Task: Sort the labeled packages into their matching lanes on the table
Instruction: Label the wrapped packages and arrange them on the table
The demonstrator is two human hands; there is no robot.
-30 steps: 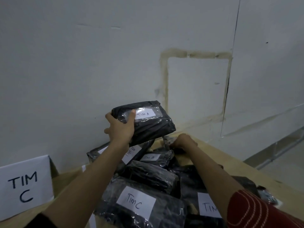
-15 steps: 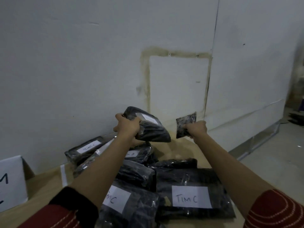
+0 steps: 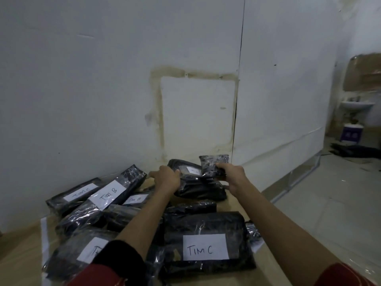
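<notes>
My left hand (image 3: 166, 179) grips the left side of a black wrapped package (image 3: 199, 187) with a white label, low over the far right end of the wooden table (image 3: 266, 259). My right hand (image 3: 232, 175) holds a small black package (image 3: 213, 165) upright on top of it. Nearer me lies a heap of black packages: a large one labeled TIM C (image 3: 206, 244), another TIM C (image 3: 75, 195) at the far left, and two labeled TIM B (image 3: 107, 198) (image 3: 135, 200). A further labeled package (image 3: 82, 250) sits partly under my left arm.
A white wall (image 3: 123, 79) rises right behind the table. The table's right edge drops to a tiled floor (image 3: 329, 193). Far right stand a sink (image 3: 356, 105) and a box (image 3: 350, 134).
Both hands have come down and moved right with their packages. The small package now rests against the larger one near the table's far end. The view has swung right.
</notes>
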